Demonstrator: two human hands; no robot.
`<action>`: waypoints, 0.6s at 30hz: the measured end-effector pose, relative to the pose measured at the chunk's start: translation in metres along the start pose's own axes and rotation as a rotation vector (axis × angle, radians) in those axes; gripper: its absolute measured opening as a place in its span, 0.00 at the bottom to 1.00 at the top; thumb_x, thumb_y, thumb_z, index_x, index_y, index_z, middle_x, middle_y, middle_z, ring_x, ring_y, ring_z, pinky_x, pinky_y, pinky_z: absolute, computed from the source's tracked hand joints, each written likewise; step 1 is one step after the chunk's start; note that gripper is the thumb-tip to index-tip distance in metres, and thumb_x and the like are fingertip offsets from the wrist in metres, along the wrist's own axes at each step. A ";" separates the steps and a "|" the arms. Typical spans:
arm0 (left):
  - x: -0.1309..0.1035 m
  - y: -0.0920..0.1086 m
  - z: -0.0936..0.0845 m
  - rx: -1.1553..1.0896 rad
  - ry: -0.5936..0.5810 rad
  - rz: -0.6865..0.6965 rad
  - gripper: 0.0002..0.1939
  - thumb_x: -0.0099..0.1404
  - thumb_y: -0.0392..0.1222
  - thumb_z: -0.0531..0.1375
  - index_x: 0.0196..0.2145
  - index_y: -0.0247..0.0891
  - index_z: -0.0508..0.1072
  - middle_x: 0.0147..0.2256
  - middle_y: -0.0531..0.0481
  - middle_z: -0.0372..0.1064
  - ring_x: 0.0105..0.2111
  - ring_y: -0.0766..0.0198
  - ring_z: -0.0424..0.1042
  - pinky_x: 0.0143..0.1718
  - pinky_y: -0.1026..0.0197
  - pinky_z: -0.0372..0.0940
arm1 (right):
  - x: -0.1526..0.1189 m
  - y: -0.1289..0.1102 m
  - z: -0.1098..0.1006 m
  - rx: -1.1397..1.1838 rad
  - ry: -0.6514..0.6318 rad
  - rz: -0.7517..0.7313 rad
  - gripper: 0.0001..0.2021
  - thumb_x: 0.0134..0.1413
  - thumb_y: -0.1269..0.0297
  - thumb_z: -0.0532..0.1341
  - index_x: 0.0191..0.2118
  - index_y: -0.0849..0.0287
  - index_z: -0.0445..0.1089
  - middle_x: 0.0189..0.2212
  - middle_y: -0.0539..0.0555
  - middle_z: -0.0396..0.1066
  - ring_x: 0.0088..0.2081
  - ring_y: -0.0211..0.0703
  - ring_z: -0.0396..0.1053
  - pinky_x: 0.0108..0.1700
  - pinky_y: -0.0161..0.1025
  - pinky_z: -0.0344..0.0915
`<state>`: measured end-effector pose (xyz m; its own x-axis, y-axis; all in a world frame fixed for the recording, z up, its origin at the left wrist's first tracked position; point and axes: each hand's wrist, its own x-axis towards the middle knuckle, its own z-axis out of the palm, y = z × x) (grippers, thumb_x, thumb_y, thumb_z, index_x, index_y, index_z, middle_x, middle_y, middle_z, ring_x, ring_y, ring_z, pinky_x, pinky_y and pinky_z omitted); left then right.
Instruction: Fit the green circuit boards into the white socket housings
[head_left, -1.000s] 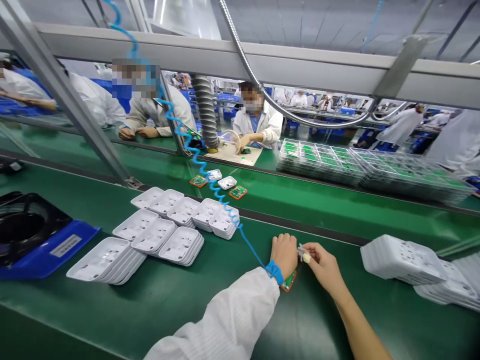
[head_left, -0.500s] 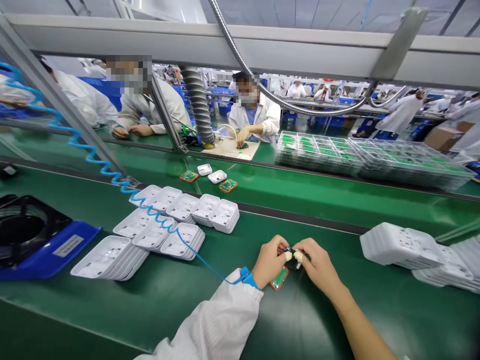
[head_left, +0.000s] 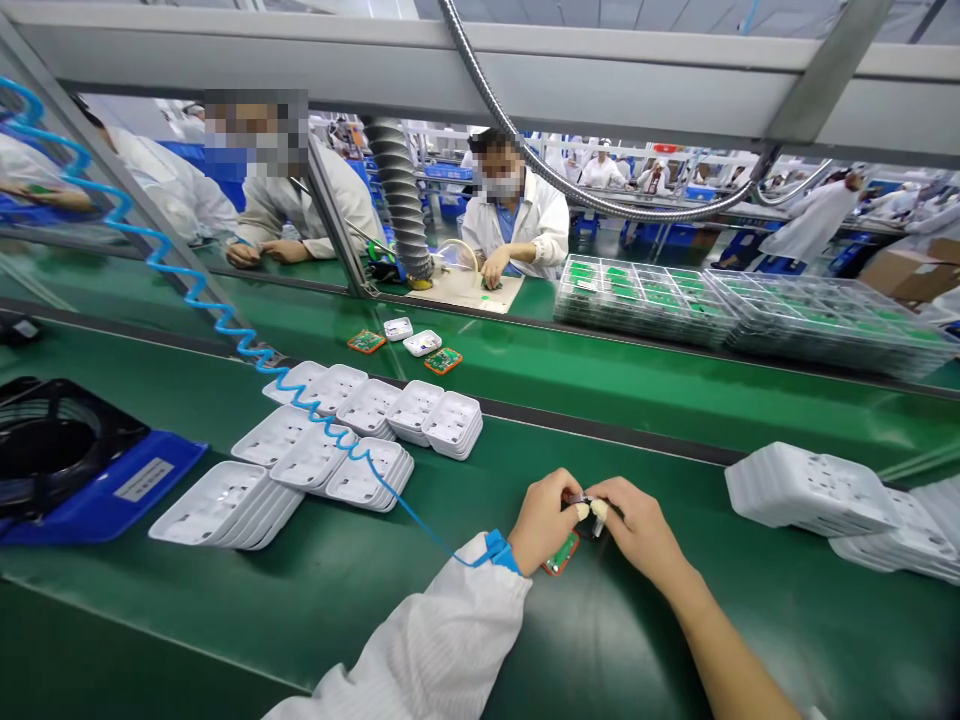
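Note:
My left hand, with a blue strap at its wrist, is closed in a pinch at the green work surface's middle. My right hand pinches from the other side, its fingertips meeting those of the left. Pale finger covers sit on both thumbs. Between the fingertips shows a small dark and silvery part, mostly hidden, so its kind is unclear. Just under my left hand lies a green circuit board in an orange-red frame, partly covered by the hand.
Stacked white plastic shells stand left, and more white shells right. A blue coiled cord runs to my left wrist. Framed boards and small white cases lie on the green belt. A black fan sits far left.
My fingertips have drawn closer together around the small part. The boards and cases on the belt have shifted left. The view has tilted slightly.

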<state>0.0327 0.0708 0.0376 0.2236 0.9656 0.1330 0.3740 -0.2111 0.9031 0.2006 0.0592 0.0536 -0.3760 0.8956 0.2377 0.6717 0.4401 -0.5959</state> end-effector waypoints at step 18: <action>-0.002 0.001 -0.001 0.235 -0.020 0.139 0.08 0.52 0.27 0.52 0.27 0.38 0.63 0.29 0.54 0.65 0.31 0.65 0.62 0.33 0.64 0.55 | 0.000 0.002 0.000 0.025 0.020 -0.063 0.09 0.57 0.70 0.50 0.33 0.56 0.67 0.31 0.52 0.67 0.34 0.40 0.65 0.37 0.37 0.61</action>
<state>0.0321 0.0686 0.0385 0.3041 0.9223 0.2386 0.5366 -0.3728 0.7571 0.2021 0.0599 0.0528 -0.4040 0.8676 0.2899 0.6308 0.4938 -0.5985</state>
